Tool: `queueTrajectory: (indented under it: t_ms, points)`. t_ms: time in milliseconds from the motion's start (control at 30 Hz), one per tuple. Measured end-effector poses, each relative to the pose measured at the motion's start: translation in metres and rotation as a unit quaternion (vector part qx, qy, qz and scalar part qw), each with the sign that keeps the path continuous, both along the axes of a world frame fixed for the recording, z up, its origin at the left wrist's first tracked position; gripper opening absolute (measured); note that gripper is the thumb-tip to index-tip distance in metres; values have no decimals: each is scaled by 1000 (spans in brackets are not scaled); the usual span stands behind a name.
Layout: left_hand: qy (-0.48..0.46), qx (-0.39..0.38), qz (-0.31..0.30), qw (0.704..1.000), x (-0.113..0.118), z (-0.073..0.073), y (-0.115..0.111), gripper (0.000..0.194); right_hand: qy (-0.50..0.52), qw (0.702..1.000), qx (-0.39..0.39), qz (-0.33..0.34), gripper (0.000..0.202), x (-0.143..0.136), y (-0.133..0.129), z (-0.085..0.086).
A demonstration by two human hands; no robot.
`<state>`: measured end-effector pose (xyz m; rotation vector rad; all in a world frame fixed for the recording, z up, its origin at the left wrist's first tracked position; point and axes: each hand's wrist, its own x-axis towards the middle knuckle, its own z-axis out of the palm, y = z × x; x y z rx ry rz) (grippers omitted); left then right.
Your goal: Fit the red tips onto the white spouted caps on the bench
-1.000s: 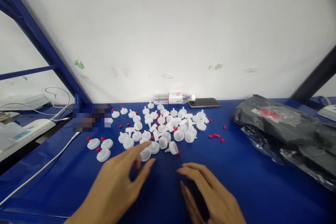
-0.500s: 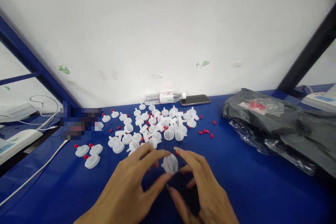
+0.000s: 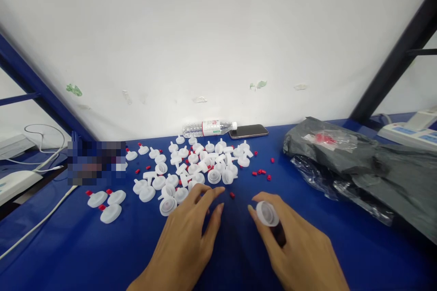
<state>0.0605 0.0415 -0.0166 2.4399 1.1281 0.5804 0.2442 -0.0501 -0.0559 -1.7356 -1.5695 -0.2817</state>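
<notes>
My right hand (image 3: 300,243) holds a white plastic spout cap (image 3: 267,214) between thumb and fingers, its round hollow side facing up towards me. Its nozzle is hidden by the hand. To the left, my left hand (image 3: 184,241) hovers over the table with thumb and index finger apart and nothing between them. A small red tip cap (image 3: 232,195) lies on the blue tabletop just beyond its fingertips. Past the left hand spreads a pile of white spout caps (image 3: 214,176), with small red tip caps among them. At the left lie several spout caps with red tips on their nozzles (image 3: 111,213).
A clear water bottle (image 3: 211,127) lies by the wall beside a dark phone (image 3: 248,131). Loose red tip caps (image 3: 261,172) lie right of the pile. A grey plastic bag (image 3: 334,154) covers the right side. A white cable (image 3: 37,225) crosses the left.
My hands have moved apart. The spout cap, between both hands before, is now in my right hand, further right. My left hand has let go, and the red tip cap shows between them.
</notes>
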Motion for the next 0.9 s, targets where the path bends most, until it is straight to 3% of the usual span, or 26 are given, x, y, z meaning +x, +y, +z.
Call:
queueTrajectory:
  t_ms: [200, 500, 600, 767, 900]
  points:
    - [127, 25, -8, 991, 13, -9, 4, 48, 0, 1000, -18, -7, 24, 1, 0, -2]
    - [113, 59, -35, 991, 10, -15, 5, 30, 3, 1000, -19, 17, 32, -3, 2, -5]
    - [117, 64, -61, 989, 11, -15, 5, 27, 42, 997, -33, 55, 29, 0, 2, -4]
    - [-37, 12, -61, 997, 8, -11, -2, 18, 142, 980, -62, 128, 19, 3, 0, 2]
    - [-141, -99, -33, 984, 5, -6, -11, 11, 212, 961, -87, 154, 13, 0, -3, 10]
